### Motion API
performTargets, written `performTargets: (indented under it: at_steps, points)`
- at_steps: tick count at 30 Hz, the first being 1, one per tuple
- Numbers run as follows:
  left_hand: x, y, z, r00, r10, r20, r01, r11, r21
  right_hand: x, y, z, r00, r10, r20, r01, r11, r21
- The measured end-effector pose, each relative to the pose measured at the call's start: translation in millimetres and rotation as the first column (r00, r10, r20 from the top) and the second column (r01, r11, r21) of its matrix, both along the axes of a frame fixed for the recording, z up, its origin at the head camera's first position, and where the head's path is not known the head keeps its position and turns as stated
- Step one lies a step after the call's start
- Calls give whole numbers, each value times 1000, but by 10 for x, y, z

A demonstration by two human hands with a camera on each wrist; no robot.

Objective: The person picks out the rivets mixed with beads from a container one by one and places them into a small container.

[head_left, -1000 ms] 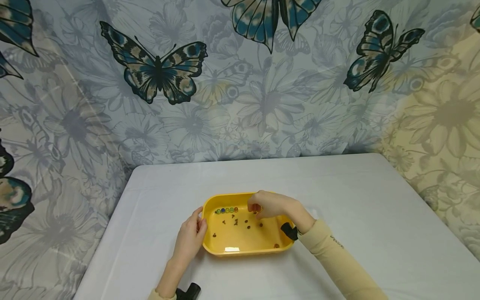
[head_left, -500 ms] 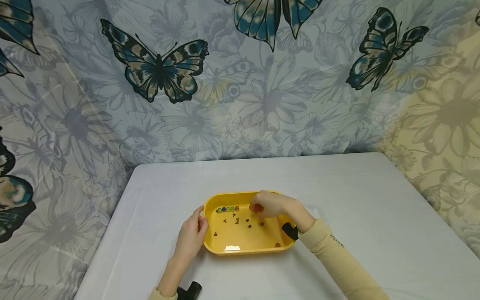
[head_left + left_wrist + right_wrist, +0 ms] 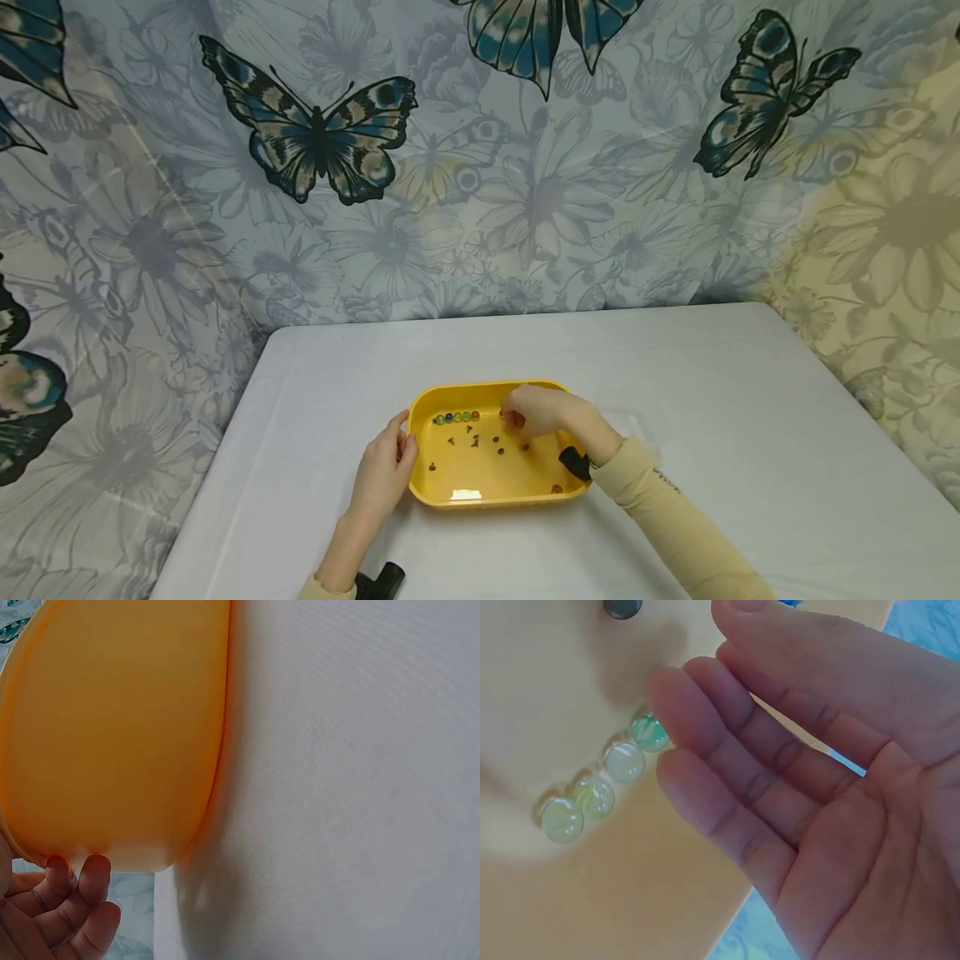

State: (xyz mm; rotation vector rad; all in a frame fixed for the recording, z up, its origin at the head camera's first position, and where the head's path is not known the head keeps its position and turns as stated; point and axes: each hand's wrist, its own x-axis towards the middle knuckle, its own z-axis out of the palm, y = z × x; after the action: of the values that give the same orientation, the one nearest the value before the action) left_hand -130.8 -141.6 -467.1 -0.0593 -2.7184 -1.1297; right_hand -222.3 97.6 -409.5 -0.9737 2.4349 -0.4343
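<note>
Marbles (image 3: 456, 417) sat in a short row along the far-left inside wall of a yellow tub (image 3: 487, 493), which rested near the front middle of a white-covered table (image 3: 712, 400). From where I stood, the row looked like several glass balls touching one another, green and blue with an orange one at its right end. The right wrist view showed four pale green ones (image 3: 604, 784) side by side on the tub floor.

The right hand (image 3: 540, 410) hovered over the far part of the tub, just right of the row. In the head view its fingertips seemed bunched round something small and reddish, yet the wrist view showed the fingers (image 3: 727, 772) fairly straight with a bare palm, so I could not tell whether it held anything. The left hand (image 3: 386, 471) steadied the tub from outside, its fingers (image 3: 94, 874) curled against the left wall at the rim.

Small dark bits (image 3: 480, 440) lay loose and scattered on the tub floor, with one more orange piece (image 3: 556, 489) alone near the front-right corner. By my reckoning the lining-up was partly done: one row stood, while the scattered pieces and the lone orange one remained.
</note>
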Motion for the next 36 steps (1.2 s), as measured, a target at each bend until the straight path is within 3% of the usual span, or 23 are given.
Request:
performTargets:
  at_steps: [16,36]
  points:
    - [6,-2,25,1000,7,8,-7,1000,4,17,-74,-68,998,-47,-48,53,992,118]
    - [1,-11,18,1000,0,16,0,1000,1,17,-76,-151,999,-39,-19,41,994,102]
